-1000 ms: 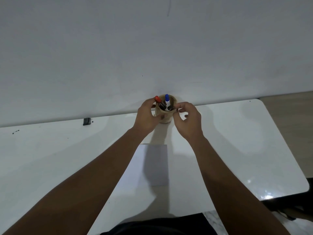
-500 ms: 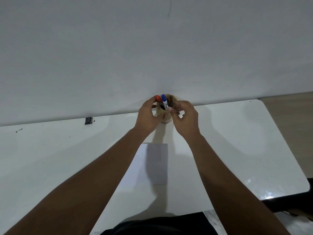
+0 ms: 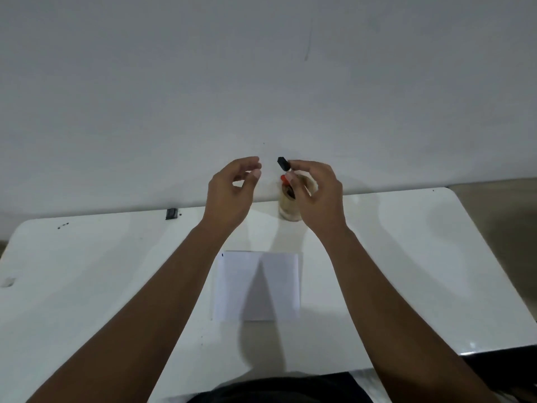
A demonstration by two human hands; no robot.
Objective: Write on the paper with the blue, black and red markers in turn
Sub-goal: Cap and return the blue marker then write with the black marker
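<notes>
At the bottom centre of the frame a dark garment edge (image 3: 279, 388) shows, and from there both bare forearms run up toward the middle. Between them, at centre, lies the paper (image 3: 257, 286): a thin white rectangular sheet, flat on the glossy white table (image 3: 406, 271). It looks nearly blank, with a tiny blue mark at its upper left corner.

Just above centre, the right hand (image 3: 316, 196) pinches a marker with a dark cap (image 3: 283, 163) between thumb and forefinger, the cap end pointing up and left. Most of the barrel is hidden behind the fingers, so whether it is the blue or the black marker cannot be told. The left hand (image 3: 231, 193) hangs beside it, loosely curled and holding nothing, its fingertips close to the cap but apart from it.

The step in hand appears to be uncapping. Done well, the left fingers would close around the cap and pull straight along the barrel while the right keeps its pinch firm; the smooth plastic could slip.

Behind the right hand stands the round, tan pen holder (image 3: 290, 210), partly hidden, with the red marker (image 3: 284, 181) leaning in it. A small black object (image 3: 171, 213) sits at the table's far edge, left of centre, below the plain matte wall (image 3: 261, 82).
</notes>
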